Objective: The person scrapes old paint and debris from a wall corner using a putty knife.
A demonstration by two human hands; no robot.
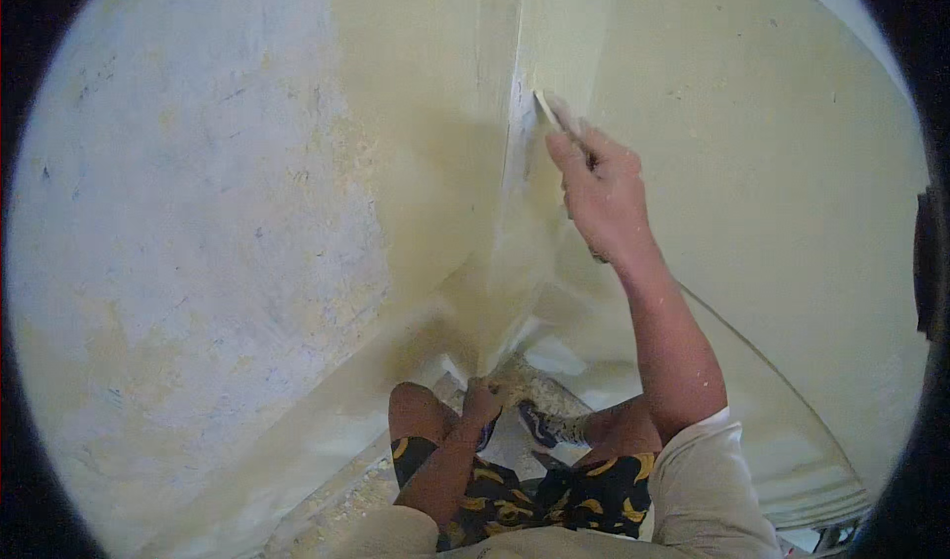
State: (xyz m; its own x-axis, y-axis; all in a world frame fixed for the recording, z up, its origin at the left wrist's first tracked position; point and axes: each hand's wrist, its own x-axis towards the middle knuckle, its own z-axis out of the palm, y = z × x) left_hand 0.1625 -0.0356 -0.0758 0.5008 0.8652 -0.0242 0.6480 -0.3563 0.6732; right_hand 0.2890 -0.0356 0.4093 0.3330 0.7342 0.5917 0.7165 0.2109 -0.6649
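My right hand (607, 195) is raised against the corner where two walls meet, its fingers closed around a flat scraping tool (551, 111), probably a putty knife. The tool's thin pale edge touches or nearly touches the right wall (712, 151), just beside the corner line (513, 114). A greyish patch (522, 140) runs down the corner near the tool. Low between my knees hangs my left hand (484, 397), small and dim in the view; whether it holds anything is unclear.
The left wall (208, 188) has rough whitish plaster with scuffs and yellowish patches. Crumbs and dust litter the floor (341, 507) along its foot. My shod foot (538, 425) stands near the corner. A curved line (772, 366) leads to a ridged pale edge (824, 501) at lower right.
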